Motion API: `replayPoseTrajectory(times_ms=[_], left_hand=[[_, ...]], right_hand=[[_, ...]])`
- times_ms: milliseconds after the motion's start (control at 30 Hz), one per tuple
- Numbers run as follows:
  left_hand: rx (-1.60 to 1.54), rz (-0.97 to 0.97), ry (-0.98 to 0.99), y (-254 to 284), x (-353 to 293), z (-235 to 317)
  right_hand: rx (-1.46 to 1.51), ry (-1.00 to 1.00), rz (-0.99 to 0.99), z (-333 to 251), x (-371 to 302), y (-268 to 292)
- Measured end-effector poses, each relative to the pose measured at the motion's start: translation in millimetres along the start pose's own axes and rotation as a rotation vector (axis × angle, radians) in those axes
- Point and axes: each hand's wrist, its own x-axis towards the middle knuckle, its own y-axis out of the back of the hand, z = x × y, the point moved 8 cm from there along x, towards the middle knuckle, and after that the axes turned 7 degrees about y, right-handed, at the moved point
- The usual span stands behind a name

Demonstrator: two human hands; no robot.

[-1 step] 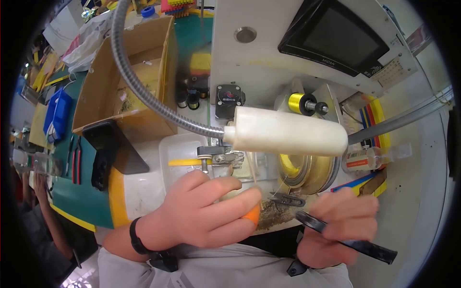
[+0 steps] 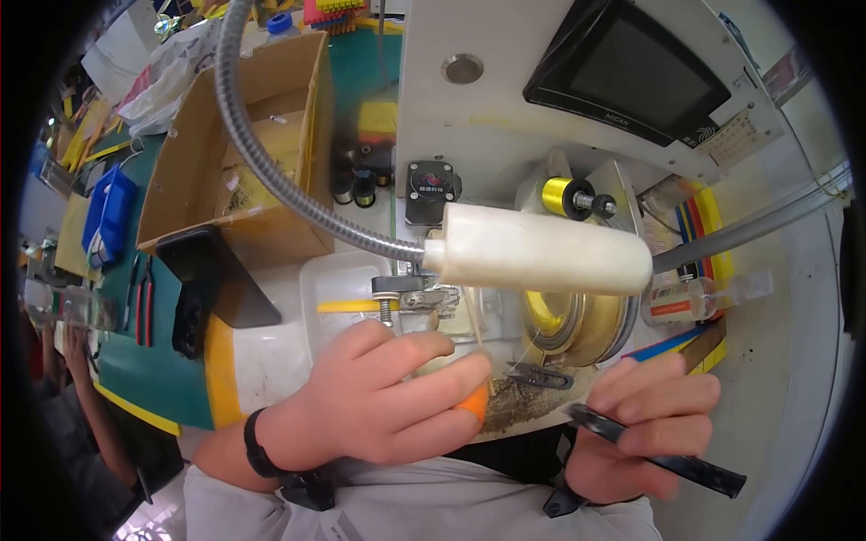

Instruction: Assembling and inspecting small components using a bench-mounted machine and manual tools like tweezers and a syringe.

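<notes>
My left hand is closed at the front of the machine, its fingers curled together. An orange piece shows at its fingertips, and whether it is worn or held I cannot tell. Whatever the fingers grip is hidden. A thin pale stick rises just beyond them. To the right, my right hand is closed round a long, slim black tool, which slants down to the right; its kind is not clear. Between the hands lies a small pair of dark thread snips on the stained worktop.
A white cylindrical lamp on a flexible metal arm hangs above my hands. Behind stand a machine with a screen and a yellow thread spool. Left are a phone, a cardboard box and red-handled pliers.
My right hand has shifted slightly to the right, its fingers a little more spread, and the upper end of the black tool has moved right with it. My left hand keeps its place.
</notes>
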Motion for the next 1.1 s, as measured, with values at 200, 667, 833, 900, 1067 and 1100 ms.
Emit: replayPoseTrajectory(times_ms=[200, 667, 833, 900, 1067, 1100], left_hand=[[0.041, -0.002, 0.035, 1.8, -4.6, -0.9], [0.308, 0.061, 0.278, -4.9, 31.1, -5.8], [0.321, -0.05, 0.332, -23.0, 61.9, -8.9], [0.319, -0.042, 0.319, -28.8, 72.0, -5.6], [0.364, -0.024, 0.31, -37.2, 73.9, -4.8], [0.363, -0.021, 0.326, -37.8, 73.8, -5.6]], right_hand=[[-0.214, -0.109, -0.564, 29.5, -52.3, 54.8], [-0.416, -0.302, -0.309, 47.5, 1.2, 74.5], [-0.175, -0.463, -0.537, 79.2, 25.0, 55.3], [-0.178, -0.641, -0.581, 89.6, 22.6, 48.9], [-0.152, -0.658, -0.643, 111.6, 15.4, 29.8], [-0.141, -0.664, -0.636, 111.7, 15.5, 29.0]])
